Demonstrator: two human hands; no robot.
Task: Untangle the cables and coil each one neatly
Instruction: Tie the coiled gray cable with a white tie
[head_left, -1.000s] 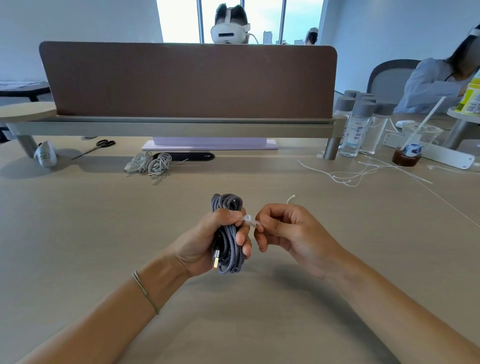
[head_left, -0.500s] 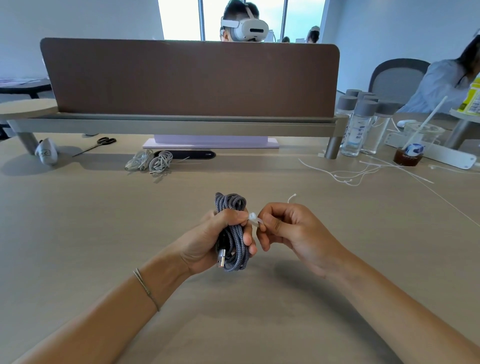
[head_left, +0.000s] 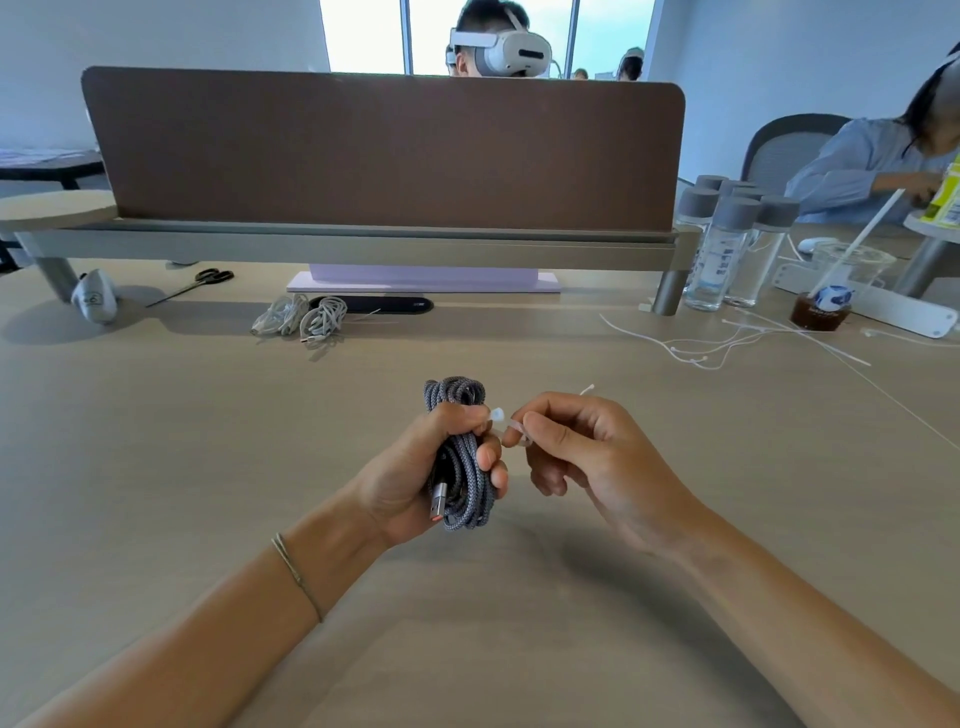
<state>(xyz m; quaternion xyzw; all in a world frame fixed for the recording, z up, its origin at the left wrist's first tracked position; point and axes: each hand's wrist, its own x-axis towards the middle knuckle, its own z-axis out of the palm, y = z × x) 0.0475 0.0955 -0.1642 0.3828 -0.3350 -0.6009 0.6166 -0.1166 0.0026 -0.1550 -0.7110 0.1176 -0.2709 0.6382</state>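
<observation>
A grey braided cable (head_left: 464, 467), coiled into a tight bundle, stands upright in my left hand (head_left: 410, 475), which grips its middle above the table (head_left: 208, 467). Its metal USB plug (head_left: 438, 503) hangs at the lower left of the coil. A white zip tie (head_left: 511, 428) runs from the bundle to the right, and my right hand (head_left: 587, 452) pinches its strap between thumb and forefinger. The tie's tail tip sticks up behind my right hand. Two coiled white cables (head_left: 304, 318) lie at the back left of the table.
A brown divider panel (head_left: 384, 150) on a raised shelf crosses the back. Scissors (head_left: 195, 283) lie at the back left, loose white zip ties (head_left: 727, 343) at the back right, beside water bottles (head_left: 727, 244) and a drink cup (head_left: 826, 296). People sit behind and to the right.
My hands stay together in the middle of the table. My right hand has drawn the zip tie slightly to the right, and the coil has tilted little.
</observation>
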